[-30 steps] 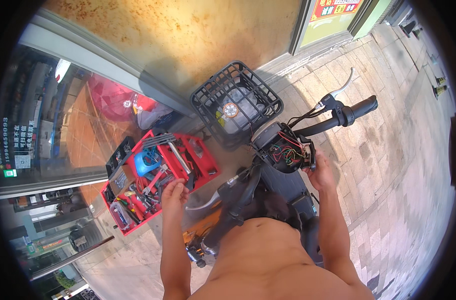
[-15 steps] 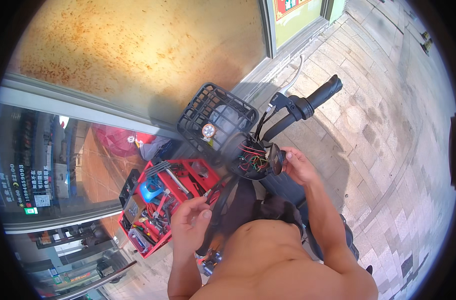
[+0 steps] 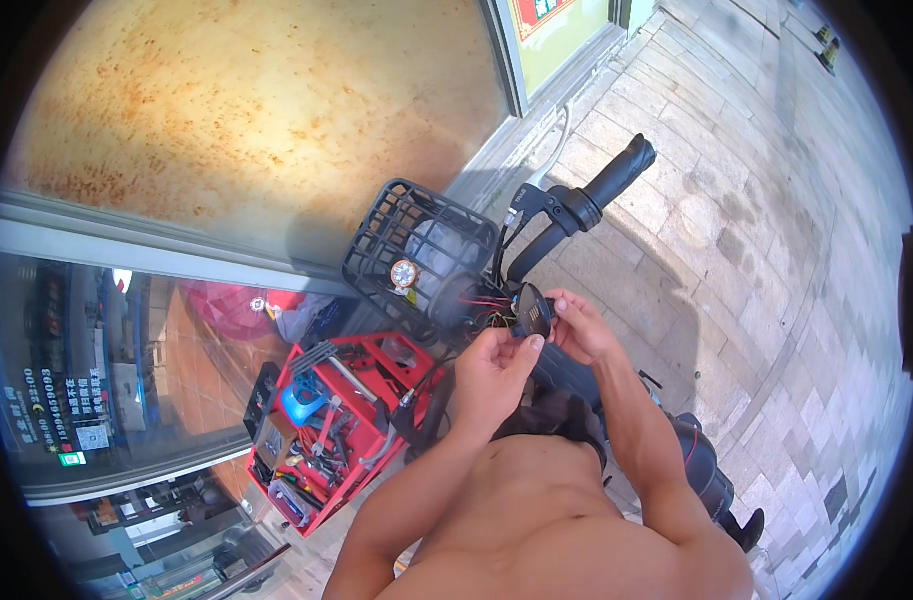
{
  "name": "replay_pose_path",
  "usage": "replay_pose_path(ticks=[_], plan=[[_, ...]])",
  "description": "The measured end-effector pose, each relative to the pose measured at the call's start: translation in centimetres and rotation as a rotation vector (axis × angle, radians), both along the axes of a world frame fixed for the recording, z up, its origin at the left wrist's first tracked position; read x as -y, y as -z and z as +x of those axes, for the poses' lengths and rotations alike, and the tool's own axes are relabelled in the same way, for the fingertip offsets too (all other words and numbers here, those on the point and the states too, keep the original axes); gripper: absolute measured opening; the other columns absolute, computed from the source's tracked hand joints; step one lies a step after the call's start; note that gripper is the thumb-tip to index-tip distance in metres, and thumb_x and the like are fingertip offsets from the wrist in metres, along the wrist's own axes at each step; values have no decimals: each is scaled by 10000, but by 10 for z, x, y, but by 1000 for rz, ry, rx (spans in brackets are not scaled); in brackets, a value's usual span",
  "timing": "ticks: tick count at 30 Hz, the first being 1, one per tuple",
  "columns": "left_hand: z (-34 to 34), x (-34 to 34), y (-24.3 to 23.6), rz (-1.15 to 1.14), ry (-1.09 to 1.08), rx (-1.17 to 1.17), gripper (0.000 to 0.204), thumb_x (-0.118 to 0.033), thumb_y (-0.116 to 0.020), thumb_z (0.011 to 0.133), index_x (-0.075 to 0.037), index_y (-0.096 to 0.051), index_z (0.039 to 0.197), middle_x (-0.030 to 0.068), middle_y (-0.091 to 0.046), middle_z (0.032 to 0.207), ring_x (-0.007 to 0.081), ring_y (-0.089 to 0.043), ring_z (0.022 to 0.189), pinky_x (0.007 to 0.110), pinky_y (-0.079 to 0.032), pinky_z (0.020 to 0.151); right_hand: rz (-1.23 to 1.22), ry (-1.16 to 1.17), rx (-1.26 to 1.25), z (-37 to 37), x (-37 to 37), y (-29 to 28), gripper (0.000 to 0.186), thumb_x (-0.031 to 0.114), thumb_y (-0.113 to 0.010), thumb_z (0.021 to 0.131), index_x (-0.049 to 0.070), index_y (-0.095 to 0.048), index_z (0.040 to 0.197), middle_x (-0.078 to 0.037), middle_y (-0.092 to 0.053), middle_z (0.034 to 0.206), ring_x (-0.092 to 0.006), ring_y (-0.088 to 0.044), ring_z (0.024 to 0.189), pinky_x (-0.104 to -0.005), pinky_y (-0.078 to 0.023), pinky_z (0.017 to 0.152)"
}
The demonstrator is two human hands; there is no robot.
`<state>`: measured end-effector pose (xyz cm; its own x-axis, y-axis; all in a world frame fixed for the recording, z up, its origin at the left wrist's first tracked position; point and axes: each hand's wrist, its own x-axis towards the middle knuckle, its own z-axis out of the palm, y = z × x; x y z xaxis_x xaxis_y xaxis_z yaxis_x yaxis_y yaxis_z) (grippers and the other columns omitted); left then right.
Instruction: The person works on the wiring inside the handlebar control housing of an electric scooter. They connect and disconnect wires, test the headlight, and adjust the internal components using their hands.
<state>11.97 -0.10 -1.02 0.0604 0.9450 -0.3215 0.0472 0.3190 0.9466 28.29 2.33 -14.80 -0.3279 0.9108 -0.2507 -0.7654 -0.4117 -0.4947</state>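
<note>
Carefully support the black cover (image 3: 533, 312) by its edge in the right hand's (image 3: 582, 330) pinch; the left hand (image 3: 498, 374) curls narrow just beside it, whether gripping anything cannot be told. Keep the thin wires (image 3: 492, 301), just beyond the left hand, slack, clear of the basket (image 3: 444, 204) farther ahead.

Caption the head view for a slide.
Left hand and right hand at a black part beside exposed wires, red toolbox nearby.

From far away, I have the cover (image 3: 532, 312) between my left grip (image 3: 492, 368) and right grip (image 3: 582, 332). Past it, left, is the basket (image 3: 442, 202) with a bag (image 3: 438, 242) inside. Further left sits the toolbox (image 3: 349, 488), holding tools (image 3: 321, 440).
</note>
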Motion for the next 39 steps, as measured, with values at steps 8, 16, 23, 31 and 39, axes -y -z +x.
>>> replay_pose_path(ticks=[8,16,23,31,39], plan=[[-5,-7,-13,-69,-82,-37,139,-129,-674,924,1,-647,963,66,-681,795,95,-639,628,220,-516,539,59,-34,-36,4,-3,1,279,233,-603,984,39,-585,1184,-57,-667,969,-121,-646,773,-260,-544,679],[-11,5,-10,-131,-101,61,127,-113,-652,933,-4,-644,1000,96,-693,829,123,-661,641,235,-543,546,132,-82,-66,2,-12,16,283,214,-676,941,62,-591,1164,-41,-668,1012,-136,-662,844,-279,-562,735],[-11,32,-5,-144,-80,89,125,-80,-628,947,8,-586,1025,103,-689,909,143,-678,742,259,-563,619,114,-71,-115,-2,-11,11,284,245,-728,904,59,-596,1074,-54,-673,996,-153,-671,883,-305,-563,793],[-26,46,4,-205,-30,130,177,-98,-603,969,16,-560,1097,106,-691,961,140,-683,805,268,-573,675,114,7,-29,-2,-7,16,343,336,-764,867,64,-581,965,-52,-641,940,-141,-647,832,-296,-556,768],[-35,49,4,-266,-41,233,222,-104,-597,978,16,-544,1157,106,-687,977,134,-673,830,272,-569,706,49,121,199,-9,1,6,410,449,-778,829,94,-582,890,-35,-604,848,-100,-536,728,-228,-451,661]])
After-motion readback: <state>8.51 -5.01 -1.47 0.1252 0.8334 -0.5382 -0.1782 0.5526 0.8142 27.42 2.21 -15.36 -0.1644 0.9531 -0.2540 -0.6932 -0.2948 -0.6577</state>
